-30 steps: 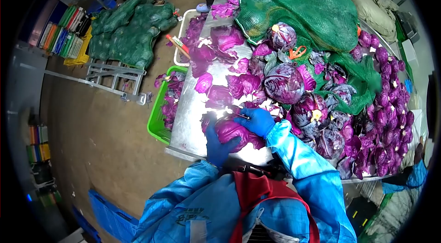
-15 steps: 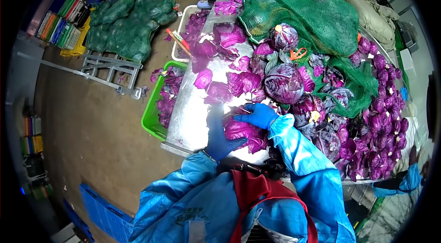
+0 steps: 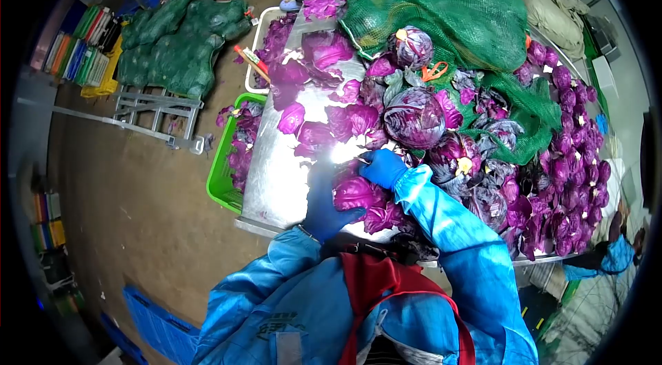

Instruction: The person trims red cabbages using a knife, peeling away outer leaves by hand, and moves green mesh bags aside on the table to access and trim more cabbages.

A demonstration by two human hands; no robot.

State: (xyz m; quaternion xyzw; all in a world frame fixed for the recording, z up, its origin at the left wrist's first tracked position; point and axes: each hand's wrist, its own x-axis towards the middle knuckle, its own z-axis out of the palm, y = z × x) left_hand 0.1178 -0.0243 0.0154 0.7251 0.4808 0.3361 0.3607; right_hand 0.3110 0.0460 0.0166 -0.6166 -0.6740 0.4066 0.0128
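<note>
In front of me on the metal table lies a red cabbage (image 3: 355,193) with glossy purple leaves. My left hand (image 3: 327,203), in a blue glove, is against its left side, fingers stretched forward and thumb spread along the near side. Over the cabbage's upper right edge curl the gloved fingers of my right hand (image 3: 384,168), gripping it there; the exact hold of the fingertips is partly hidden. Loose purple leaves (image 3: 316,136) are scattered just beyond both hands. A darker whole cabbage (image 3: 414,117) sits past my right hand.
Trimmed purple cabbages (image 3: 576,158) are piled at the table's right end. A green mesh sack (image 3: 441,13) lies across the back. Leaf-filled green (image 3: 224,165) and white (image 3: 256,75) crates stand left of the table. A knife with an orange-red handle (image 3: 254,60) rests at the left edge.
The whole view has shifted slightly, so the table appears a little further left. My right hand stays on the cabbage's upper edge, its fingers more curled; my left hand keeps its place beside it.
</note>
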